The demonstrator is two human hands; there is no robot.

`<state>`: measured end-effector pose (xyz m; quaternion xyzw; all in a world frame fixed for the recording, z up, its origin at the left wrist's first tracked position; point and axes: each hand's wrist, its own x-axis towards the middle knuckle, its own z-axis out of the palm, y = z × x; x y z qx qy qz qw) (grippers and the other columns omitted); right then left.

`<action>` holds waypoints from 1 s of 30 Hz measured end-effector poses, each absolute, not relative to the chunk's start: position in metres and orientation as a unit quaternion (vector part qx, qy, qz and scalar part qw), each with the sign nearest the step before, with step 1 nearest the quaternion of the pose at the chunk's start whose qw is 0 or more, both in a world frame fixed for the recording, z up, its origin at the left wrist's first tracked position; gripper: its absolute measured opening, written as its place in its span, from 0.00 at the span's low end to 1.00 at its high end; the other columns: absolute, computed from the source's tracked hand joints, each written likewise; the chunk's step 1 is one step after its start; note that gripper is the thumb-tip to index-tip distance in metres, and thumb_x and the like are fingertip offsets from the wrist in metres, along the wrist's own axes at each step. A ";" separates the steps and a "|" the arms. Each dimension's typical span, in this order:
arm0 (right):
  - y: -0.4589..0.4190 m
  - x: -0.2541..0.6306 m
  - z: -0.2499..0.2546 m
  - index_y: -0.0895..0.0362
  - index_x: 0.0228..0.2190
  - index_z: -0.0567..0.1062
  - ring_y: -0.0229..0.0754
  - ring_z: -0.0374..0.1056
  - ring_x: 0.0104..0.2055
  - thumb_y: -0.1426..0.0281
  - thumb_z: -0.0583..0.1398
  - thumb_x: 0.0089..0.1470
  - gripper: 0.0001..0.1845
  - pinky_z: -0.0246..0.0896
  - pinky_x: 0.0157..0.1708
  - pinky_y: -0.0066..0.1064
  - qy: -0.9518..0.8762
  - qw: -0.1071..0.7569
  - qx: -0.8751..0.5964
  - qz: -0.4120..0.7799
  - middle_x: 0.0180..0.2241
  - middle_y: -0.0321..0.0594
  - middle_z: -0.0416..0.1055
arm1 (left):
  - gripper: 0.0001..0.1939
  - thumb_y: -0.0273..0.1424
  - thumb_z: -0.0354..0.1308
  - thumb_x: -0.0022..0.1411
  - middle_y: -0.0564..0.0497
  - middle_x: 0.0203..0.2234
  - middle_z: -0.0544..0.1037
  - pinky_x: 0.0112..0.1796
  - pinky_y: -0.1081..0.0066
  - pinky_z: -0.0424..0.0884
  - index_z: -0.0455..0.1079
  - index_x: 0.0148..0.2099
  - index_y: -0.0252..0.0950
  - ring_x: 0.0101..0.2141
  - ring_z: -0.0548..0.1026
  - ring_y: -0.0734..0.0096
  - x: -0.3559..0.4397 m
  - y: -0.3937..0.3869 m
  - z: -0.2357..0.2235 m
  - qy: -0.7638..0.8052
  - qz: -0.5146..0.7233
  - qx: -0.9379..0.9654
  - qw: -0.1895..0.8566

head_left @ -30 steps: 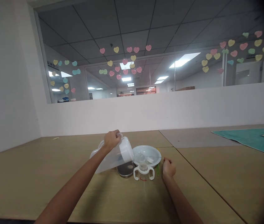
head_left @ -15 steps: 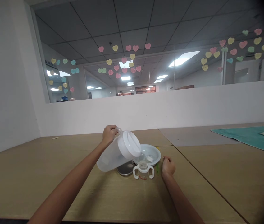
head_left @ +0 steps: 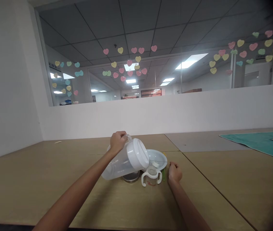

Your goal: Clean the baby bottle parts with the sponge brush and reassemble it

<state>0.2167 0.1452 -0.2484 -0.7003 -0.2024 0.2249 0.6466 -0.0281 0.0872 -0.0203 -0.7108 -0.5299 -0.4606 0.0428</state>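
My left hand [head_left: 118, 141] grips the handle of a translucent pitcher [head_left: 120, 165] with a white lid [head_left: 138, 154]. The pitcher is tipped to the right, its lid end low. Just beyond the lid is a clear baby bottle [head_left: 151, 181] with a white two-handled collar and no cap on its mouth. The lid is close to the bottle; whether they touch, I cannot tell. My right hand [head_left: 175, 173] rests on the table right of the bottle, fingers curled closed, with nothing visible in it.
Behind the bottle stands a pale plate [head_left: 162, 158] with a small white piece [head_left: 155, 164] on it. A dark round metal dish [head_left: 131, 177] lies partly under the pitcher. A green utensil [head_left: 164, 175] is beside the plate. A teal cloth [head_left: 254, 141] lies far right, before the wall.
My left hand has carried the tilted pitcher slightly to the right, its tilt now nearer level. The baby bottle has shifted a little to the right. My right hand has hardly moved.
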 end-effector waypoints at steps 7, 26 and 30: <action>0.145 0.217 -0.248 0.56 0.31 0.77 0.50 0.69 0.36 0.65 0.53 0.42 0.17 0.57 0.32 0.33 -0.202 0.644 -0.703 0.226 0.34 0.46 0.76 | 0.08 0.30 0.47 0.44 0.56 0.13 0.59 0.23 0.72 0.47 0.62 0.17 0.37 0.20 0.58 0.74 -0.028 0.083 -0.022 -0.524 -0.442 -0.724 0.078; 0.144 0.217 -0.248 0.56 0.31 0.77 0.50 0.69 0.36 0.64 0.52 0.42 0.17 0.58 0.33 0.34 -0.207 0.644 -0.701 0.226 0.34 0.46 0.76 | 0.07 0.29 0.45 0.43 0.56 0.13 0.59 0.23 0.72 0.47 0.62 0.17 0.36 0.20 0.57 0.75 -0.026 0.076 -0.018 -0.486 -0.448 -0.745 0.092; 0.144 0.218 -0.248 0.56 0.31 0.77 0.50 0.69 0.36 0.64 0.52 0.42 0.17 0.57 0.32 0.33 -0.208 0.640 -0.705 0.224 0.34 0.45 0.76 | 0.07 0.30 0.47 0.43 0.57 0.13 0.61 0.23 0.73 0.49 0.64 0.18 0.36 0.20 0.59 0.74 -0.034 0.085 -0.021 -0.485 -0.484 -0.727 0.039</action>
